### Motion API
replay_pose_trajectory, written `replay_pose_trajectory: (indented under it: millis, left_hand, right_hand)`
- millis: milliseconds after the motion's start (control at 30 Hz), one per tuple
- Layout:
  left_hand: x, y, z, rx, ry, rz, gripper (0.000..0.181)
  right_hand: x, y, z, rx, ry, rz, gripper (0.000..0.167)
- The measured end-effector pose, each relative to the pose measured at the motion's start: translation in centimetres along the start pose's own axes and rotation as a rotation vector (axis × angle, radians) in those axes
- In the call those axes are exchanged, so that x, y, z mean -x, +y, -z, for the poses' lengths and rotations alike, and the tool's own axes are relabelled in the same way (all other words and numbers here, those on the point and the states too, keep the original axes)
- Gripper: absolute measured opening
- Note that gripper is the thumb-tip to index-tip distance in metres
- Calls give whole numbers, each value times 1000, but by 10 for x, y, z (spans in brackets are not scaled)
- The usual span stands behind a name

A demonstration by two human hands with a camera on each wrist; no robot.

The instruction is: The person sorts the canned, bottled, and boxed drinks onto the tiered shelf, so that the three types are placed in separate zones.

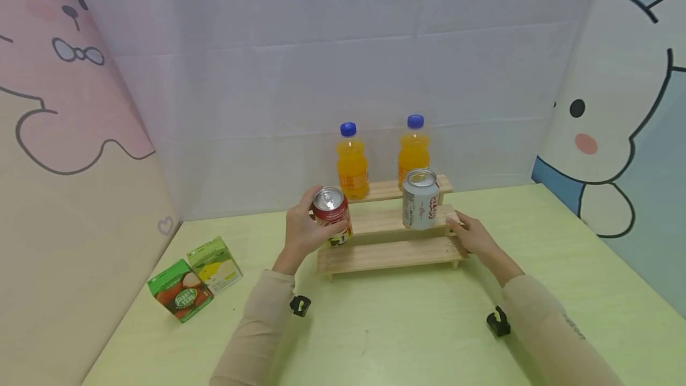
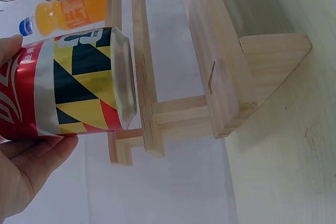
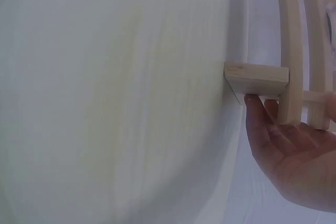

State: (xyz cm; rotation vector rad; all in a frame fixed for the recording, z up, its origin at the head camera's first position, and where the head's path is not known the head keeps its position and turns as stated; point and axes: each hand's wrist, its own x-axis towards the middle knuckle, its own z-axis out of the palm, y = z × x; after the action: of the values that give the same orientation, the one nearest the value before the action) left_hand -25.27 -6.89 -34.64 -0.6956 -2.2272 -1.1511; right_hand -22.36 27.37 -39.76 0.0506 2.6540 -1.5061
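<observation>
The left hand (image 1: 306,228) grips a red can (image 1: 333,217) at the left end of the wooden tiered rack (image 1: 393,255). In the left wrist view the can (image 2: 79,85) has a yellow and black pattern, and its base is close to the rack's slats (image 2: 147,72); contact cannot be told. The right hand (image 1: 477,237) holds the rack's right end, its fingers against the end piece in the right wrist view (image 3: 257,80). A white can (image 1: 420,201) stands on the middle tier. Two orange bottles (image 1: 352,165) with blue caps stand on the top tier.
Two juice boxes, one green and red (image 1: 181,292), one green and yellow (image 1: 215,265), lie on the table (image 1: 364,338) at the left. Behind the rack hangs a pale curtain (image 1: 343,76). Printed cartoon walls flank both sides.
</observation>
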Motion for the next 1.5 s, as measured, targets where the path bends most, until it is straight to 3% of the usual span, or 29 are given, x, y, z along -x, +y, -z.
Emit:
replay_pose_trajectory:
  millis: [767, 1333, 1500]
  left_hand:
    - [-12, 9, -22, 101, -10, -28, 69]
    - [-19, 13, -37, 82, -10, 46, 68]
    - [-23, 13, -43, 68, -4, 40, 68]
  right_hand:
    - [0, -1, 0, -27, 4, -6, 62]
    - [0, -1, 0, -4, 11, -2, 61]
    - [1, -2, 0, -6, 11, -1, 61]
